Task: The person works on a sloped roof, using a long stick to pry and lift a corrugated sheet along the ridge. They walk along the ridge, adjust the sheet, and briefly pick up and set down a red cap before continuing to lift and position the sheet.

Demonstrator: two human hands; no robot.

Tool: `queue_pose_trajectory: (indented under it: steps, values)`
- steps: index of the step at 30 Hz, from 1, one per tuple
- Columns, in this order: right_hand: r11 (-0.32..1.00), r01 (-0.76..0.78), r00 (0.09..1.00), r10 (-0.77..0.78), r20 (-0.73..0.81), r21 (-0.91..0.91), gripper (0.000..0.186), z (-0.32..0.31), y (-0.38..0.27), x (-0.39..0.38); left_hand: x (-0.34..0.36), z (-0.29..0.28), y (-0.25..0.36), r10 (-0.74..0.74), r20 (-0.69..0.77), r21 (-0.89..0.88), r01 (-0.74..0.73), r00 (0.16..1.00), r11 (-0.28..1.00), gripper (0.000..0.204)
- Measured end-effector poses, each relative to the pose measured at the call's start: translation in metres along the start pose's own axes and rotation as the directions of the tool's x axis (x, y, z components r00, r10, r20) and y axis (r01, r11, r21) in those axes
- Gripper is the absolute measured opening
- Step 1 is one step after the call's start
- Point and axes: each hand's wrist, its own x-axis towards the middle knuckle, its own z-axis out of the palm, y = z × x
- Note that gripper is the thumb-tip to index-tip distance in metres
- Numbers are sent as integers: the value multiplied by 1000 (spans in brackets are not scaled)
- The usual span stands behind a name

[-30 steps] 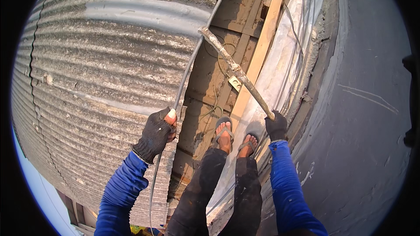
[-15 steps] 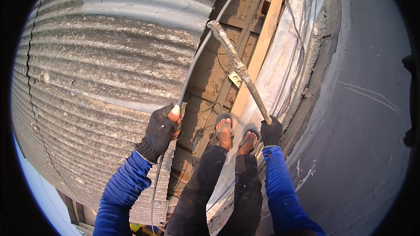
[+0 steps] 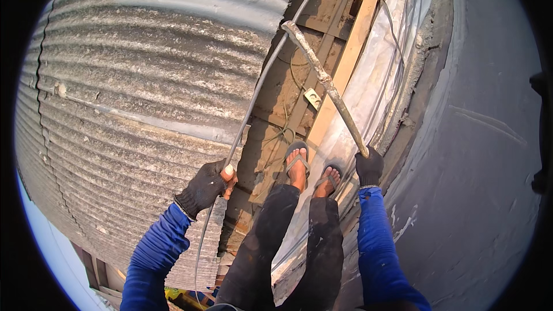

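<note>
A long grey cable (image 3: 262, 82) runs along the edge of the corrugated roof sheet. My left hand (image 3: 203, 189), in a dark fingerless glove, is closed around it, thumb on top, and the lower length hangs below. In my right hand (image 3: 369, 168), also gloved, is the near end of a stick (image 3: 325, 82) crusted with pale, flaking material. The stick slants up and to the left. Its bent far tip meets the cable above the gap; whether it hooks around the cable I cannot tell.
Corrugated roofing (image 3: 144, 80) fills the left side, a smooth grey surface (image 3: 478, 167) the right. Between them lies a gap with a wooden beam (image 3: 348, 52) and a white socket block (image 3: 312, 98) on a cord. My sandalled feet (image 3: 296, 167) stand there. Thin wires (image 3: 397, 40) run along the wall edge.
My left hand has moved down and slightly left with the cable. My right hand and the stick have shifted to the right and a little upward; the tip still meets the cable.
</note>
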Motion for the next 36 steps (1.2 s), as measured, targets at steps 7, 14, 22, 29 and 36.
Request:
queue_pose_trajectory:
  steps: [7,14,22,29,36]
  values:
    - [998,44,999,-45,-24,-52,37,8,-5,2,-49,7,-62,44,-323,28,-37,945,999,47]
    - [992,122,992,-122,-3,44,31,-1,12,-2,-61,11,-53,77,-329,49,-64,941,997,42]
    - [965,261,964,-261,53,14,43,24,35,-32,-65,22,-46,13,-326,21,-6,945,1000,44]
    - [955,294,954,-295,56,40,46,51,49,-34,-65,18,-51,26,-271,-23,-33,962,999,45]
    - [952,288,957,-291,11,102,45,75,51,-32,-68,21,-46,-21,-223,-132,-9,975,991,46]
